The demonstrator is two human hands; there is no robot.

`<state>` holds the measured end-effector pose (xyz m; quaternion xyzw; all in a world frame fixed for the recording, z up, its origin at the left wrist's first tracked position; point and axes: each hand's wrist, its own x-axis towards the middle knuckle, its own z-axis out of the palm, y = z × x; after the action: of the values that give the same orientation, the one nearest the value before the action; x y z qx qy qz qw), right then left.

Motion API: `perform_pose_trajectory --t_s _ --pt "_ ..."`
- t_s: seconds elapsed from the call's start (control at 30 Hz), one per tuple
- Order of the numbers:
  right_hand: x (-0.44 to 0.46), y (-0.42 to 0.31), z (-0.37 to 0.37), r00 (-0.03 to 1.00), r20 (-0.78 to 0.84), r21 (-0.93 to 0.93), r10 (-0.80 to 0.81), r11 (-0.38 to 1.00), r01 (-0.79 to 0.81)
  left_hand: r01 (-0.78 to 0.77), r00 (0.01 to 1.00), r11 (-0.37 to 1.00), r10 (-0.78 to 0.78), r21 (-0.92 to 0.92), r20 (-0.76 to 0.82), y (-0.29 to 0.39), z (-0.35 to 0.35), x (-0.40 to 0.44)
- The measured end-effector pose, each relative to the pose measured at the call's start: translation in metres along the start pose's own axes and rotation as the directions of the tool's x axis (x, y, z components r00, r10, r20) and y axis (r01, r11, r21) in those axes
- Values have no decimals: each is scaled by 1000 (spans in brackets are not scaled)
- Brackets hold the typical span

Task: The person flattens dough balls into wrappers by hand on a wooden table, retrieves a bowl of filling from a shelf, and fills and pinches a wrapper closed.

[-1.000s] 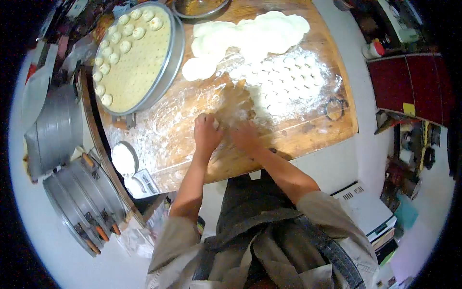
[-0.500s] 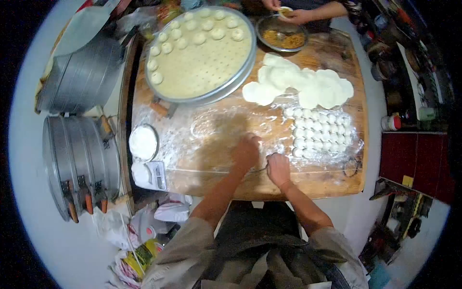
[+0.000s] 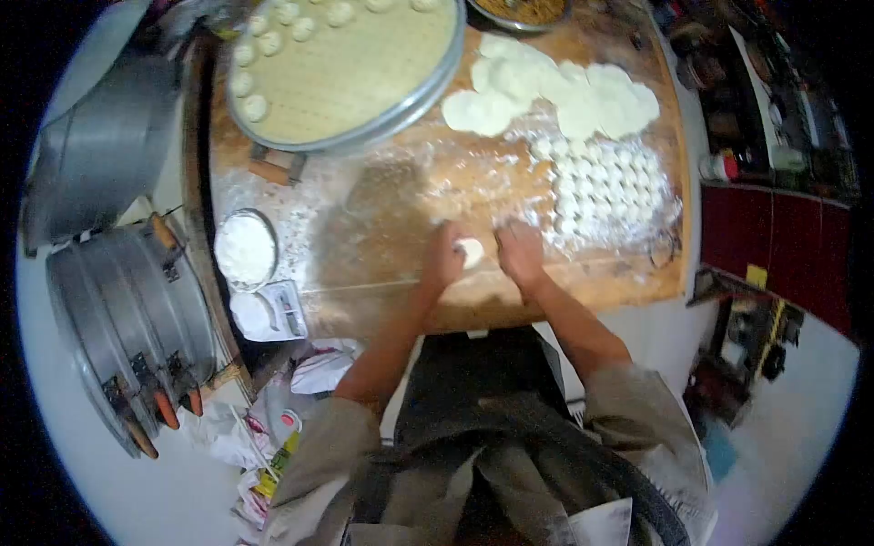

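Note:
On the floured wooden board, my left hand is closed at the edge of a small round dough wrapper. To the right of it, my right hand is curled into a fist; whatever it grips is hidden and blurred. Rows of small dough pieces lie just beyond the right hand. Further back spreads a pile of flattened, overlapping dough wrappers.
A large round steamer tray with several filled buns stands back left. Behind the wrappers is a metal bowl of filling. A flour bowl and a scale sit at left, near stacked steamers.
The view has tilted, so the board sits higher in the picture. A dough wrapper now shows beside my left hand. The other person's hands have left the view.

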<state>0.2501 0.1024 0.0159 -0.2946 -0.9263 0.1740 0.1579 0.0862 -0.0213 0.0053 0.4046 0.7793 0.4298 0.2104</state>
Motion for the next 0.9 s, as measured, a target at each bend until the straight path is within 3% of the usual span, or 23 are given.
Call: perform_pose_trajectory --t_s 0.07,0.1,0.17,0.23,0.27,0.3,0.33,0.37,0.43,0.47,0.5,0.6,0.67,0.73,0.77,0.83,0.87,0.9 --pt "84 -9 21 996 -68 -4 51 999 -52 -89 995 984 94 155 -26 48 -23 -2" --pt "77 -12 17 995 -45 -20 92 996 -93 -125 991 968 133 218 -23 82 -44 9" --pt "64 -12 16 997 -29 -5 71 997 -71 -56 981 938 -13 342 194 103 -60 33" --pt "41 -13 8 999 -27 -4 47 999 -48 35 991 974 -62 222 117 74 -51 31" --pt "9 -10 1 986 144 -22 88 996 -85 16 989 984 -42 180 141 42 -44 26" --pt "-3 -8 -5 943 303 -58 136 991 -124 99 980 992 -112 81 167 27 -37 23" --pt "-1 -8 -4 941 307 -64 143 990 -129 188 964 982 -181 -16 193 14 -29 20" --pt "1 -9 -1 969 214 -76 127 991 -113 277 944 955 -249 -105 218 0 -22 17" --pt "43 -15 18 988 -18 -57 152 987 -153 -47 984 999 44 16 171 41 -34 19" --pt "82 -19 20 950 11 -50 313 949 -312 49 965 989 -82 137 251 76 -44 43" --pt "84 -18 25 944 -23 -72 328 942 -329 17 950 985 -69 170 304 69 -39 47" --pt "87 -17 22 979 -7 -23 205 978 -205 192 943 980 -198 50 269 65 -36 54" --pt "54 -20 8 983 23 -11 184 983 -184 104 962 994 -90 -42 257 11 -29 41" --pt "-2 -17 7 998 -47 15 40 999 -39 25 972 992 6 -128 235 -47 -17 21" --pt "7 -13 11 999 -40 16 31 999 -31 81 967 982 -36 -170 253 -56 -12 20" --pt "38 -19 21 983 -17 -64 180 981 -181 147 955 968 -87 -202 282 -45 -13 21" --pt "82 -29 12 943 -10 -43 333 942 -333 179 957 968 -129 -179 260 -7 -24 27" --pt "81 -22 23 949 -67 -40 307 950 -310 114 964 987 -82 -115 253 6 -26 39"
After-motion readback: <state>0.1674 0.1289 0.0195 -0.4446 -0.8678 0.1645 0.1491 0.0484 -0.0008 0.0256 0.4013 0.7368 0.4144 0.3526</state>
